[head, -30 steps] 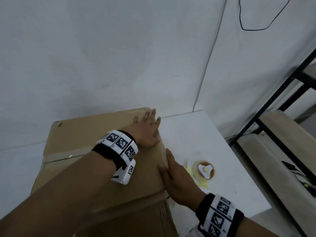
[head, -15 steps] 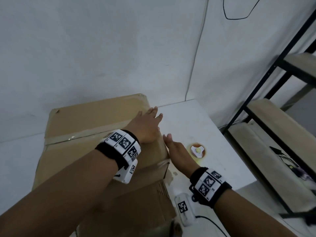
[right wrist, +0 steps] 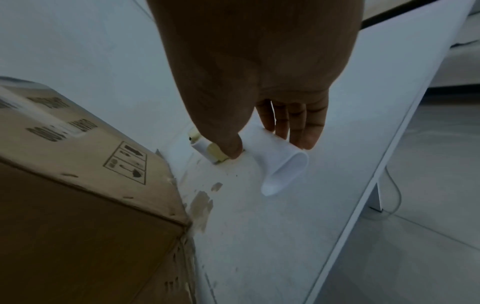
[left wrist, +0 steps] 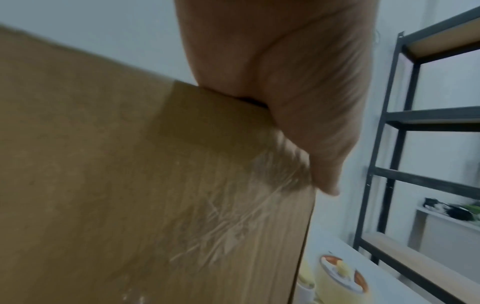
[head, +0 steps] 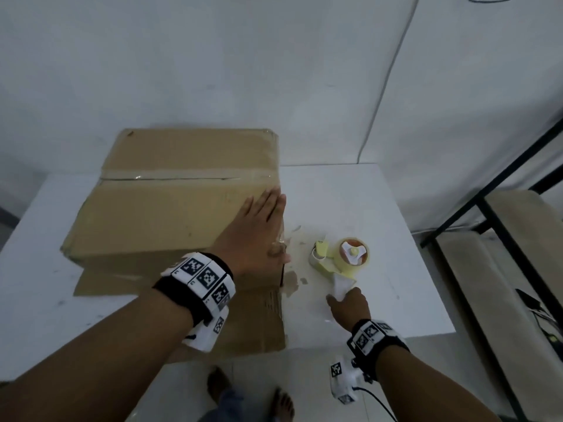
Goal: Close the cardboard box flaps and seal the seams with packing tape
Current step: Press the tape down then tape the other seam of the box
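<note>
In the head view, the left hand (head: 256, 229) is laid flat, fingers straight, on the right edge of the closed box (head: 170, 208). To its right, the dispenser (head: 341, 260) handle is gripped by the right hand (head: 350, 303) on the table (head: 380, 208).

In the left wrist view, wrinkled tape (left wrist: 233, 222) is seen under the palm.

In the right wrist view, fingers (right wrist: 298, 123) and thumb are curled round the white handle; the box lies left.

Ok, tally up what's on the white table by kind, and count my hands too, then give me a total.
Cardboard box: 1
Tape dispenser: 1
Hands: 2, the left hand flat on the box, the right hand gripping the dispenser's white handle
Total: 4
</note>
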